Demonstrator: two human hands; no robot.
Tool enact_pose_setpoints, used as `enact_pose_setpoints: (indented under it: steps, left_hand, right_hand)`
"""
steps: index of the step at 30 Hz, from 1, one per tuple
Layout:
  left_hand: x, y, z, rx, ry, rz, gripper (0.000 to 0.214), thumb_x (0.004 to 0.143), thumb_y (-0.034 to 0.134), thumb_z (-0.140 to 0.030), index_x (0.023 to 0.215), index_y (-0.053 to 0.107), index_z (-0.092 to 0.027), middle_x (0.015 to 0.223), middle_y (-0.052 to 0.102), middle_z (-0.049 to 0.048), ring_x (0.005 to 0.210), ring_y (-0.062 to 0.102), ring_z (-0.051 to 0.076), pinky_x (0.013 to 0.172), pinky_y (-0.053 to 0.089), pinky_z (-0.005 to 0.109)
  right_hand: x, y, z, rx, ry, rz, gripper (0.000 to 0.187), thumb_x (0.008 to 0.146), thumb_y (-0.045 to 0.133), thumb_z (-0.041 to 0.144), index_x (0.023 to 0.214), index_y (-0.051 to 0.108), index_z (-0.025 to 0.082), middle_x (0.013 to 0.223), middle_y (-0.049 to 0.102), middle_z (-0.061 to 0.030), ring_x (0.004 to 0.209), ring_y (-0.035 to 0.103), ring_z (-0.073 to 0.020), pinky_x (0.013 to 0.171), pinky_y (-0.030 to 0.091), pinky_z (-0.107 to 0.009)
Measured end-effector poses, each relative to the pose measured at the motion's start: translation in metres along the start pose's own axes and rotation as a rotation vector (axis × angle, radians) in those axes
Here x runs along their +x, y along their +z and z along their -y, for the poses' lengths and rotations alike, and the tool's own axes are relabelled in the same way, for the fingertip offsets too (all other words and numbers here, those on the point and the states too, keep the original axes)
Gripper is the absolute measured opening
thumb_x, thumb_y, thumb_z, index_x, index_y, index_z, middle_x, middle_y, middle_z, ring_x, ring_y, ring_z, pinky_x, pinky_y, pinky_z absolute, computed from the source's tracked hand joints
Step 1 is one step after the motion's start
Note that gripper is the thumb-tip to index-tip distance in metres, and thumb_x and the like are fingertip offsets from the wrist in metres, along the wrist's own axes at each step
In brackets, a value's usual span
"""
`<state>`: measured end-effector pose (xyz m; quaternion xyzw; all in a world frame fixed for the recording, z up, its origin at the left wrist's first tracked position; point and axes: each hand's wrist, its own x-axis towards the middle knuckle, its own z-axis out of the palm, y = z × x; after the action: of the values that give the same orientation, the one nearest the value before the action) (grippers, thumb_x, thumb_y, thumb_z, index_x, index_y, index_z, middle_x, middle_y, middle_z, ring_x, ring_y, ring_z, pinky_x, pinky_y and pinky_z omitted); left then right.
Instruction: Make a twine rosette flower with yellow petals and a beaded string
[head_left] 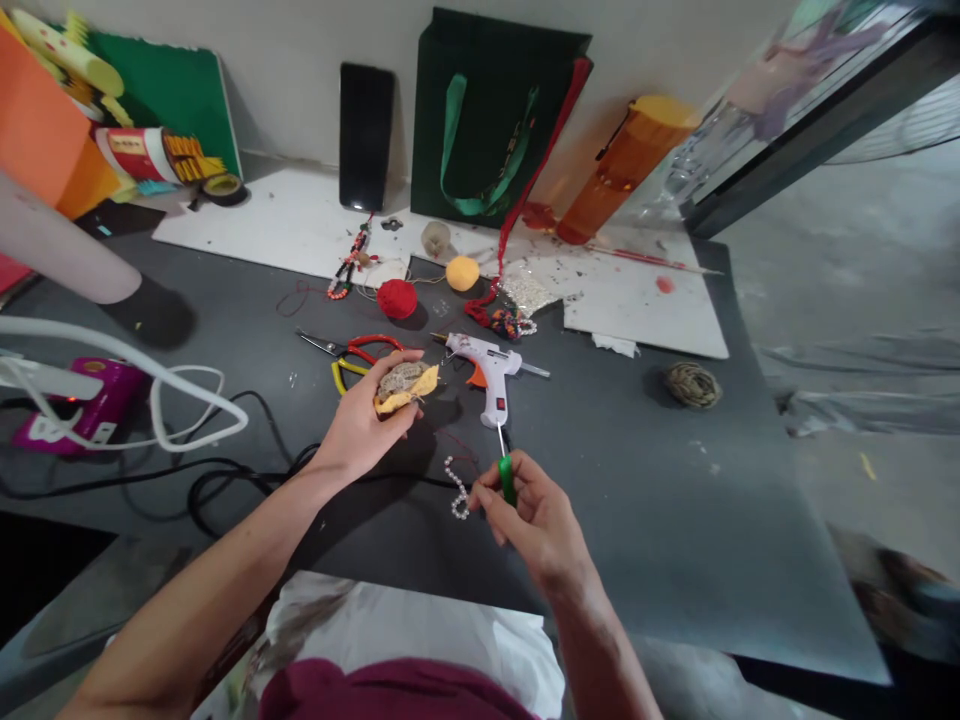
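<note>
My left hand (367,415) is closed around a small brown, rough-textured piece with a yellow edge (405,384), held above the table. In my closed right hand (529,510) is a green-handled tool (508,481) with a thin pale shaft pointing away from me; its exact kind is unclear. A string of silvery beads (453,482) lies just left of those fingers; whether they touch it, I cannot tell. Beyond my hands, a white glue gun (491,372) with an orange trigger rests on its side. Scissors (352,349) with red and yellow handles lie behind my left hand.
Red (397,298) and yellow yarn balls (462,273) sit farther back. A phone (366,138) and a dark green paper bag (491,115) stand against the wall. To the right lie a twine ball (692,385) and a white board (645,310). Black cables (232,470) cross the left side.
</note>
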<state>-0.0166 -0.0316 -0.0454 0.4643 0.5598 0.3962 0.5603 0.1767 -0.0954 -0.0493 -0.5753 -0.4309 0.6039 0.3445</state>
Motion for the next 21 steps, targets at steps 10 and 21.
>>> enact_pose_setpoints:
  steps: [10,21]
  left_hand:
    - [-0.017,0.027,-0.003,-0.466,-0.436,0.339,0.035,0.064,0.079,-0.016,0.095,0.063,-0.015,0.088,0.069,0.0065,0.078,0.068,0.021,0.05,0.053,0.025]
    - [-0.007,0.023,-0.002,-0.616,-0.441,0.278,0.024,0.067,0.079,-0.013,0.089,0.069,-0.013,0.081,0.072,0.0028,0.069,0.066,0.012,0.07,0.057,0.025]
  right_hand:
    - [-0.004,0.001,-0.007,0.008,-0.103,0.022,0.018,0.084,0.062,0.036,0.082,0.057,0.019,0.069,0.069,-0.0014,0.042,0.043,-0.0063,0.037,0.03,-0.019]
    - [-0.018,-0.007,-0.015,-0.124,-0.086,-0.02,0.02,0.088,0.058,0.038,0.085,0.065,0.019,0.079,0.073,-0.004,0.042,0.042,-0.0064,0.038,0.032,-0.019]
